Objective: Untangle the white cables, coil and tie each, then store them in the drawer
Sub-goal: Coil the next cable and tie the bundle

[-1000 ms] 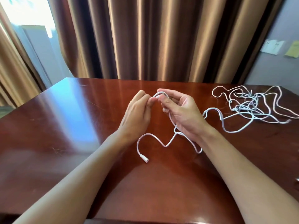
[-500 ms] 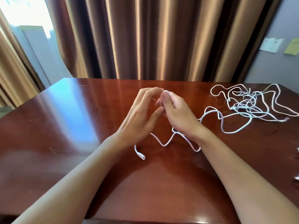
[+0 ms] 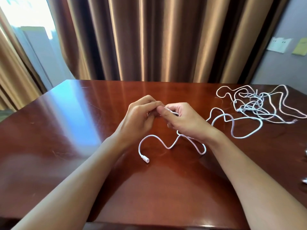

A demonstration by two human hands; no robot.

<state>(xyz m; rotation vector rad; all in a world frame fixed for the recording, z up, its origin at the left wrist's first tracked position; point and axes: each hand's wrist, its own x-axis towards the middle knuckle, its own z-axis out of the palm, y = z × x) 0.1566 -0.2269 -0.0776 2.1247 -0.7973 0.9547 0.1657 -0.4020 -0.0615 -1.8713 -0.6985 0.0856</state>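
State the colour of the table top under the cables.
A glossy reddish-brown wood table top, seen best in the head view.

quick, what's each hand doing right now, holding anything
Left hand: fingers curled, pinching the white cable where the two hands meet.
Right hand: fingers curled round the same cable.

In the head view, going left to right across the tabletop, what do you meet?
Left hand → cable connector end → right hand pinching the white cable → tangled pile of white cables.
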